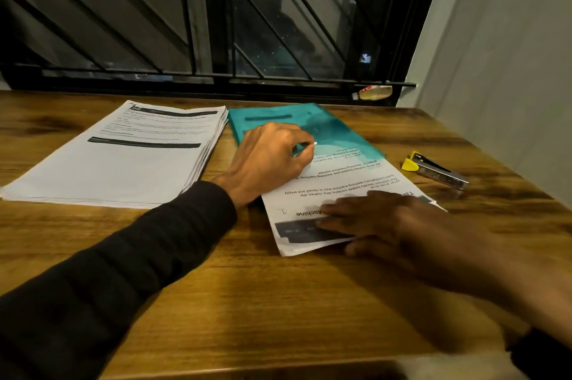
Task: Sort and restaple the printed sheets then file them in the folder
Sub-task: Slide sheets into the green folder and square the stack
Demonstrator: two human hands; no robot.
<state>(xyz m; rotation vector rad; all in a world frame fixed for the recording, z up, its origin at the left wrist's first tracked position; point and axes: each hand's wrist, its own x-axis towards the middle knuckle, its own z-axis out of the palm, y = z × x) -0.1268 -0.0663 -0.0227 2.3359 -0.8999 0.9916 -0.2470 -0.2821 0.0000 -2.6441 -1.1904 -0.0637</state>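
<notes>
A translucent teal folder (325, 126) lies at the middle back of the wooden table (216, 286). A printed sheet set (349, 181) sticks halfway out of its near opening, text upside down to me. My left hand (272, 157) pinches the folder's near cover edge, lifting it slightly above the sheets. My right hand (371, 218) lies flat on the sheets' near end, fingers straight, pressing on the paper. A thick stack of printed sheets (130, 157) sits to the left of the folder. A yellow and silver stapler (433, 170) lies to the right.
A barred dark window (247, 23) runs along the table's far edge, with a small bottle (373, 92) lying on its sill. A pale wall (495, 54) stands close on the right. Bare wood shows at the near side of the table.
</notes>
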